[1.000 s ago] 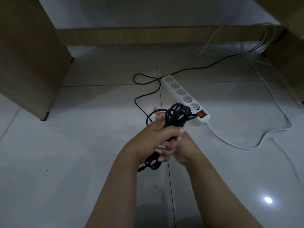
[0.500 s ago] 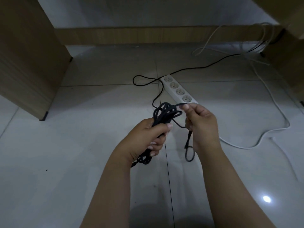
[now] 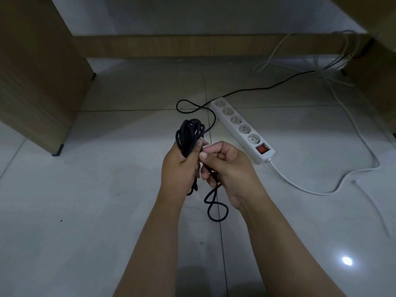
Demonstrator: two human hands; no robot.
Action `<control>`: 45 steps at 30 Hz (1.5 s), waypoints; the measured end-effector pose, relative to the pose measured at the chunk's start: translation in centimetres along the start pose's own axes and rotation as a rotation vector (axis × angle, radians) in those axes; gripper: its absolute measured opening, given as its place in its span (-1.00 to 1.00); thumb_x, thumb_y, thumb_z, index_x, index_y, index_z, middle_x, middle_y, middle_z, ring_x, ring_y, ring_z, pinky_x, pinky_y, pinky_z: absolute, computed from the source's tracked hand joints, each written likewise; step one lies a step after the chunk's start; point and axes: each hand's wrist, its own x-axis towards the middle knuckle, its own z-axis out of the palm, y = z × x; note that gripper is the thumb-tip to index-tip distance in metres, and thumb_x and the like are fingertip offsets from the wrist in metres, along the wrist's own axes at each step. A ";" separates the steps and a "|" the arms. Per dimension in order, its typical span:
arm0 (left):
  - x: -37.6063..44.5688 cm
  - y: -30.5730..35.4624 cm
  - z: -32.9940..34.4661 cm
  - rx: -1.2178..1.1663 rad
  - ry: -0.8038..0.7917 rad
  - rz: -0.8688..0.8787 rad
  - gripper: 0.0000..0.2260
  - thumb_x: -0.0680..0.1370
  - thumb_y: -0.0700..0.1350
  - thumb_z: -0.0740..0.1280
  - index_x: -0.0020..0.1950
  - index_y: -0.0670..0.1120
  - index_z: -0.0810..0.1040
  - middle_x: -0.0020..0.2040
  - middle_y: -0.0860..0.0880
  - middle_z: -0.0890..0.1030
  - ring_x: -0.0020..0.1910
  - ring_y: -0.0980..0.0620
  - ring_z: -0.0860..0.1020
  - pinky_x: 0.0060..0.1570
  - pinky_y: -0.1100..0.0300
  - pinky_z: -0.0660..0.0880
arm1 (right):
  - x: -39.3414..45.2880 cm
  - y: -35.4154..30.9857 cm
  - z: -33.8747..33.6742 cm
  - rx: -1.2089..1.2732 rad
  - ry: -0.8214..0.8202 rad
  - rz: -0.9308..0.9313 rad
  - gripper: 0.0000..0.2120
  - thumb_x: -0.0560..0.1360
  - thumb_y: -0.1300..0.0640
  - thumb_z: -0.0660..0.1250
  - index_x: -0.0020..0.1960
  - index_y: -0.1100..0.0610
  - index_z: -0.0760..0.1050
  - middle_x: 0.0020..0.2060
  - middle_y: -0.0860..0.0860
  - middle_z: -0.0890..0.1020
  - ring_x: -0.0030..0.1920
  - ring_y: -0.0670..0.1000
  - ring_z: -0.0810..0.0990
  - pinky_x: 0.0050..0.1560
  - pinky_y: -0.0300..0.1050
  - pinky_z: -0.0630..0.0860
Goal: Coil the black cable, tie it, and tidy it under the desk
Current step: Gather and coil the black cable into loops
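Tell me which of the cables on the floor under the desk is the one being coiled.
The thin black cable: it snakes past the white power strip into the bundle gripped by the left hand. The others are white and lie untouched.

- Your two forearms enter from the bottom edge, both bare up to where the picture cuts them off; no sleeve shows on either.
- Your left hand (image 3: 179, 168) wears no glove, and no ring or watch can be seen on it or its wrist.
- Your right hand (image 3: 227, 166) is likewise ungloved, with a bare wrist and no band or strap.
- The fingernails you can see on the right hand are short and unpainted.
- Nothing more of your body or clothing is in view.
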 end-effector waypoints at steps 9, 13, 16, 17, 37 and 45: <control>0.2 -0.4 0.0 0.014 0.018 -0.007 -0.86 0.59 -0.12 0.32 0.08 -0.16 0.57 -0.28 0.00 0.56 -0.40 0.15 0.47 -0.38 0.30 0.44 | -0.3 -0.2 -0.5 -0.205 0.000 0.039 -0.95 0.51 0.30 0.37 -0.09 0.25 0.50 -0.43 0.05 0.58 -0.51 0.02 0.52 -0.49 -0.22 0.46; 0.5 -0.1 -0.5 -0.202 0.153 -0.036 -0.83 0.63 -0.01 0.24 -0.07 -0.02 0.57 -0.15 0.04 0.64 -0.04 0.19 0.64 0.00 0.18 0.50 | -0.2 0.6 -1.0 -0.348 -0.128 0.219 -0.96 0.53 0.26 0.37 -0.05 0.24 0.54 -0.30 0.10 0.66 -0.31 0.05 0.62 -0.16 -0.10 0.59; 0.6 0.2 -1.0 -0.304 0.118 -0.033 -0.64 0.66 0.02 0.16 -0.29 -0.03 0.50 -0.40 -0.01 0.54 -0.10 -0.04 0.71 0.17 0.00 0.47 | -0.1 1.4 -1.5 -0.573 -0.126 0.261 -0.93 0.51 0.19 0.40 -0.05 0.21 0.59 -0.19 0.07 0.73 -0.22 -0.11 0.66 -0.14 -0.31 0.53; 0.6 0.3 -1.0 -0.339 0.108 -0.039 -0.60 0.66 0.03 0.16 -0.35 -0.01 0.49 -0.47 0.00 0.44 -0.28 -0.04 0.68 0.12 -0.08 0.53 | 0.1 1.7 -1.7 -0.668 -0.104 0.248 -0.93 0.50 0.16 0.41 -0.07 0.17 0.61 -0.19 0.04 0.73 -0.21 -0.11 0.66 -0.12 -0.30 0.52; -0.1 -0.6 -0.6 0.239 -0.350 -0.199 -0.82 0.42 -0.16 0.52 -0.10 0.00 0.56 -0.33 -0.11 0.60 -0.54 0.06 0.39 -0.47 0.23 0.42 | 1.1 1.4 -2.3 -0.639 0.414 -0.200 -0.68 0.41 0.40 0.37 -0.11 -0.03 0.60 -0.07 -0.05 0.61 -0.15 -0.02 0.63 -0.12 -0.15 0.60; 0.3 -0.8 -1.4 0.106 -0.173 -0.281 -0.81 0.52 -0.10 0.35 -0.04 -0.23 0.62 -0.39 0.00 0.51 -0.54 0.07 0.34 -0.43 0.20 0.36 | 1.1 1.2 -2.8 -0.513 0.353 -0.175 -0.69 0.48 0.39 0.34 0.01 0.00 0.63 -0.09 0.00 0.61 -0.20 -0.18 0.59 -0.08 -0.35 0.50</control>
